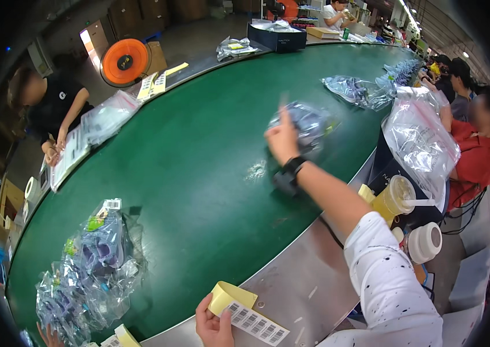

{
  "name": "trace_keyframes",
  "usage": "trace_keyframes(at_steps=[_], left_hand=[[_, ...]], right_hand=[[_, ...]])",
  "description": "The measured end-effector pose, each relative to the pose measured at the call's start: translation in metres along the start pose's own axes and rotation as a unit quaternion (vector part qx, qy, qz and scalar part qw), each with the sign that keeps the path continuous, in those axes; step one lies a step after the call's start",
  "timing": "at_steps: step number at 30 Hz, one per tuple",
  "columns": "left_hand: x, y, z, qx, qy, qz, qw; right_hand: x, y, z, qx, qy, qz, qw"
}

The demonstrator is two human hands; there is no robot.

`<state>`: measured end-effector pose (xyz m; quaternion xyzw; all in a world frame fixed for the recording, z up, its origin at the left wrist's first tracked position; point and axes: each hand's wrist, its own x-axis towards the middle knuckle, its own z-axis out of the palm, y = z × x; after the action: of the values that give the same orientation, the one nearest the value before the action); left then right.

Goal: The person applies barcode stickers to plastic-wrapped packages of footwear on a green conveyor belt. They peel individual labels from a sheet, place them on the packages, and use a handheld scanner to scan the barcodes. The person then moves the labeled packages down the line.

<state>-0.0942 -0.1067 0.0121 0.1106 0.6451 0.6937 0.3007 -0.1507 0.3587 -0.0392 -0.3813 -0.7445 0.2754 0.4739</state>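
Several bagged packets (92,269) are heaped at the lower left of the green belt (199,156), with another person's hand (50,337) just visible beside them. On the right, the belt's edge is crowded by a dark box (394,165) topped with a large clear bag (421,136), a cup of yellow drink (396,196) and a white tub (425,243) — all close to the outstretched right forearm. Farther along the belt, more bagged packets are laid. The right hand (282,139) is extended over the belt, palm side hidden, its index finger raised and blurred; a blue-grey bagged packet (310,122) is seen on the belt just beside it, and whether it is held by that grip cannot be told. The left hand (215,325) is kept low over the metal tabletop (277,274) — its grip pinched narrow on a curled label strip (253,324), yellow-backed and barcoded.
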Motion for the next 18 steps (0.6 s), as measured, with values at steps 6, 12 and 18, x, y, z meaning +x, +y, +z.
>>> trace_keyframes(at_steps=[6,12,18], left_hand=[[-0.004,-0.013,-0.011,-0.015,0.003,0.039,0.999],[0.001,-0.028,-0.022,-0.052,-0.066,0.043,0.996],[0.003,-0.032,-0.019,-0.071,-0.102,0.055,0.991]], right_hand=[[-0.187,-0.206,0.018,0.323,-0.47,-0.06,0.819],[-0.15,-0.264,-0.006,0.356,-0.419,-0.058,0.833],[-0.091,-0.186,0.077,0.102,-0.402,0.107,0.904]])
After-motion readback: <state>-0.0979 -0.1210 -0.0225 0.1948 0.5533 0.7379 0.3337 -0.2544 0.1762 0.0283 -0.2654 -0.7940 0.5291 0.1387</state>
